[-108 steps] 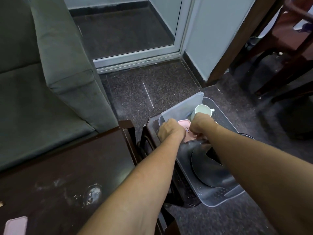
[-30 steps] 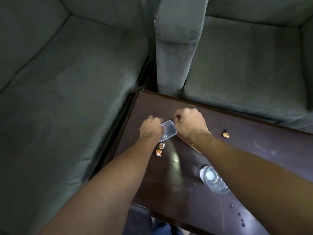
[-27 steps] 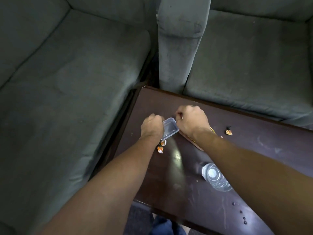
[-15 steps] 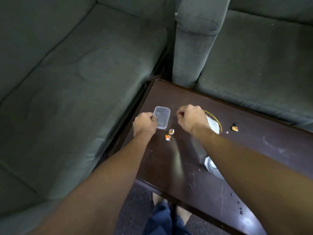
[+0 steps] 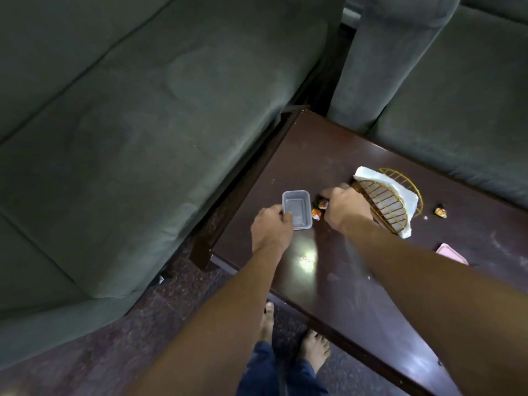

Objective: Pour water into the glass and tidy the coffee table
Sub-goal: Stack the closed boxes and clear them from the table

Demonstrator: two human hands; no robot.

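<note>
A small clear plastic box stands open on the dark wooden coffee table near its left end. My left hand holds the box by its near edge. My right hand reaches down beside the box and its fingertips pinch a small orange sweet wrapper; a second orange wrapper lies just below it on the table. A third wrapper lies farther right. The glass is hidden behind my right arm.
A gold wire napkin holder with white napkins stands right behind my right hand. A pink lid peeks out beside my right forearm. Grey-green sofas hem the table on the left and far sides. My bare feet stand at the near edge.
The clear box has gone from held tilted between both hands to flat on the table. My right hand has let go of it and dropped onto the wrappers. The view has swung left.
</note>
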